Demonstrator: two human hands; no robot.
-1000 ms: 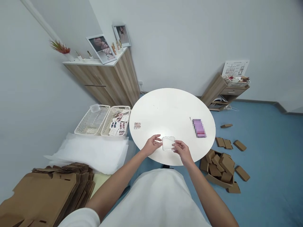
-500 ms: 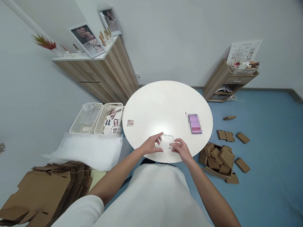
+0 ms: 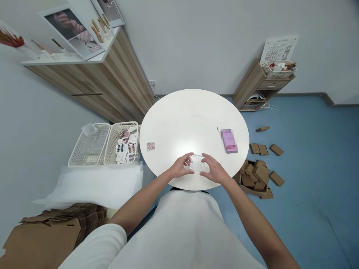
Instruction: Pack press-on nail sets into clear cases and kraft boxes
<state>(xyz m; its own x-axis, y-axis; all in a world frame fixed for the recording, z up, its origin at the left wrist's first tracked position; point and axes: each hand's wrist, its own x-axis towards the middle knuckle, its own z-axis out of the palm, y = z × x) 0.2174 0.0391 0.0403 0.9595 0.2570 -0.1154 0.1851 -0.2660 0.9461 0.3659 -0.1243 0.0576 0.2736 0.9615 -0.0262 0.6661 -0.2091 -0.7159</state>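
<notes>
Between my two hands is a small clear plastic box (image 3: 198,163), held near the front edge of the round white table (image 3: 190,116). My left hand (image 3: 181,166) grips its left side, thumb at the near edge and fingers at the far edge. On the opposite side my right hand (image 3: 213,169) clasps the box in the same way. Whether its lid is fully closed cannot be made out. A set of press-on nails (image 3: 150,146) lies on the table to the left, and a blurred purple item (image 3: 229,141) lies to the right.
Left of the table stand a white basket of clear boxes (image 3: 74,157) and another basket of nail cards (image 3: 108,153). White sheets (image 3: 92,185) and flattened cardboard (image 3: 45,239) are nearer me. Small brown boxes (image 3: 260,175) fill a carton on the right; several lie on the floor.
My right hand has shifted from fingertips at the box's right edge to a wider grip across its side. My left hand keeps its hold. The view has moved slightly.
</notes>
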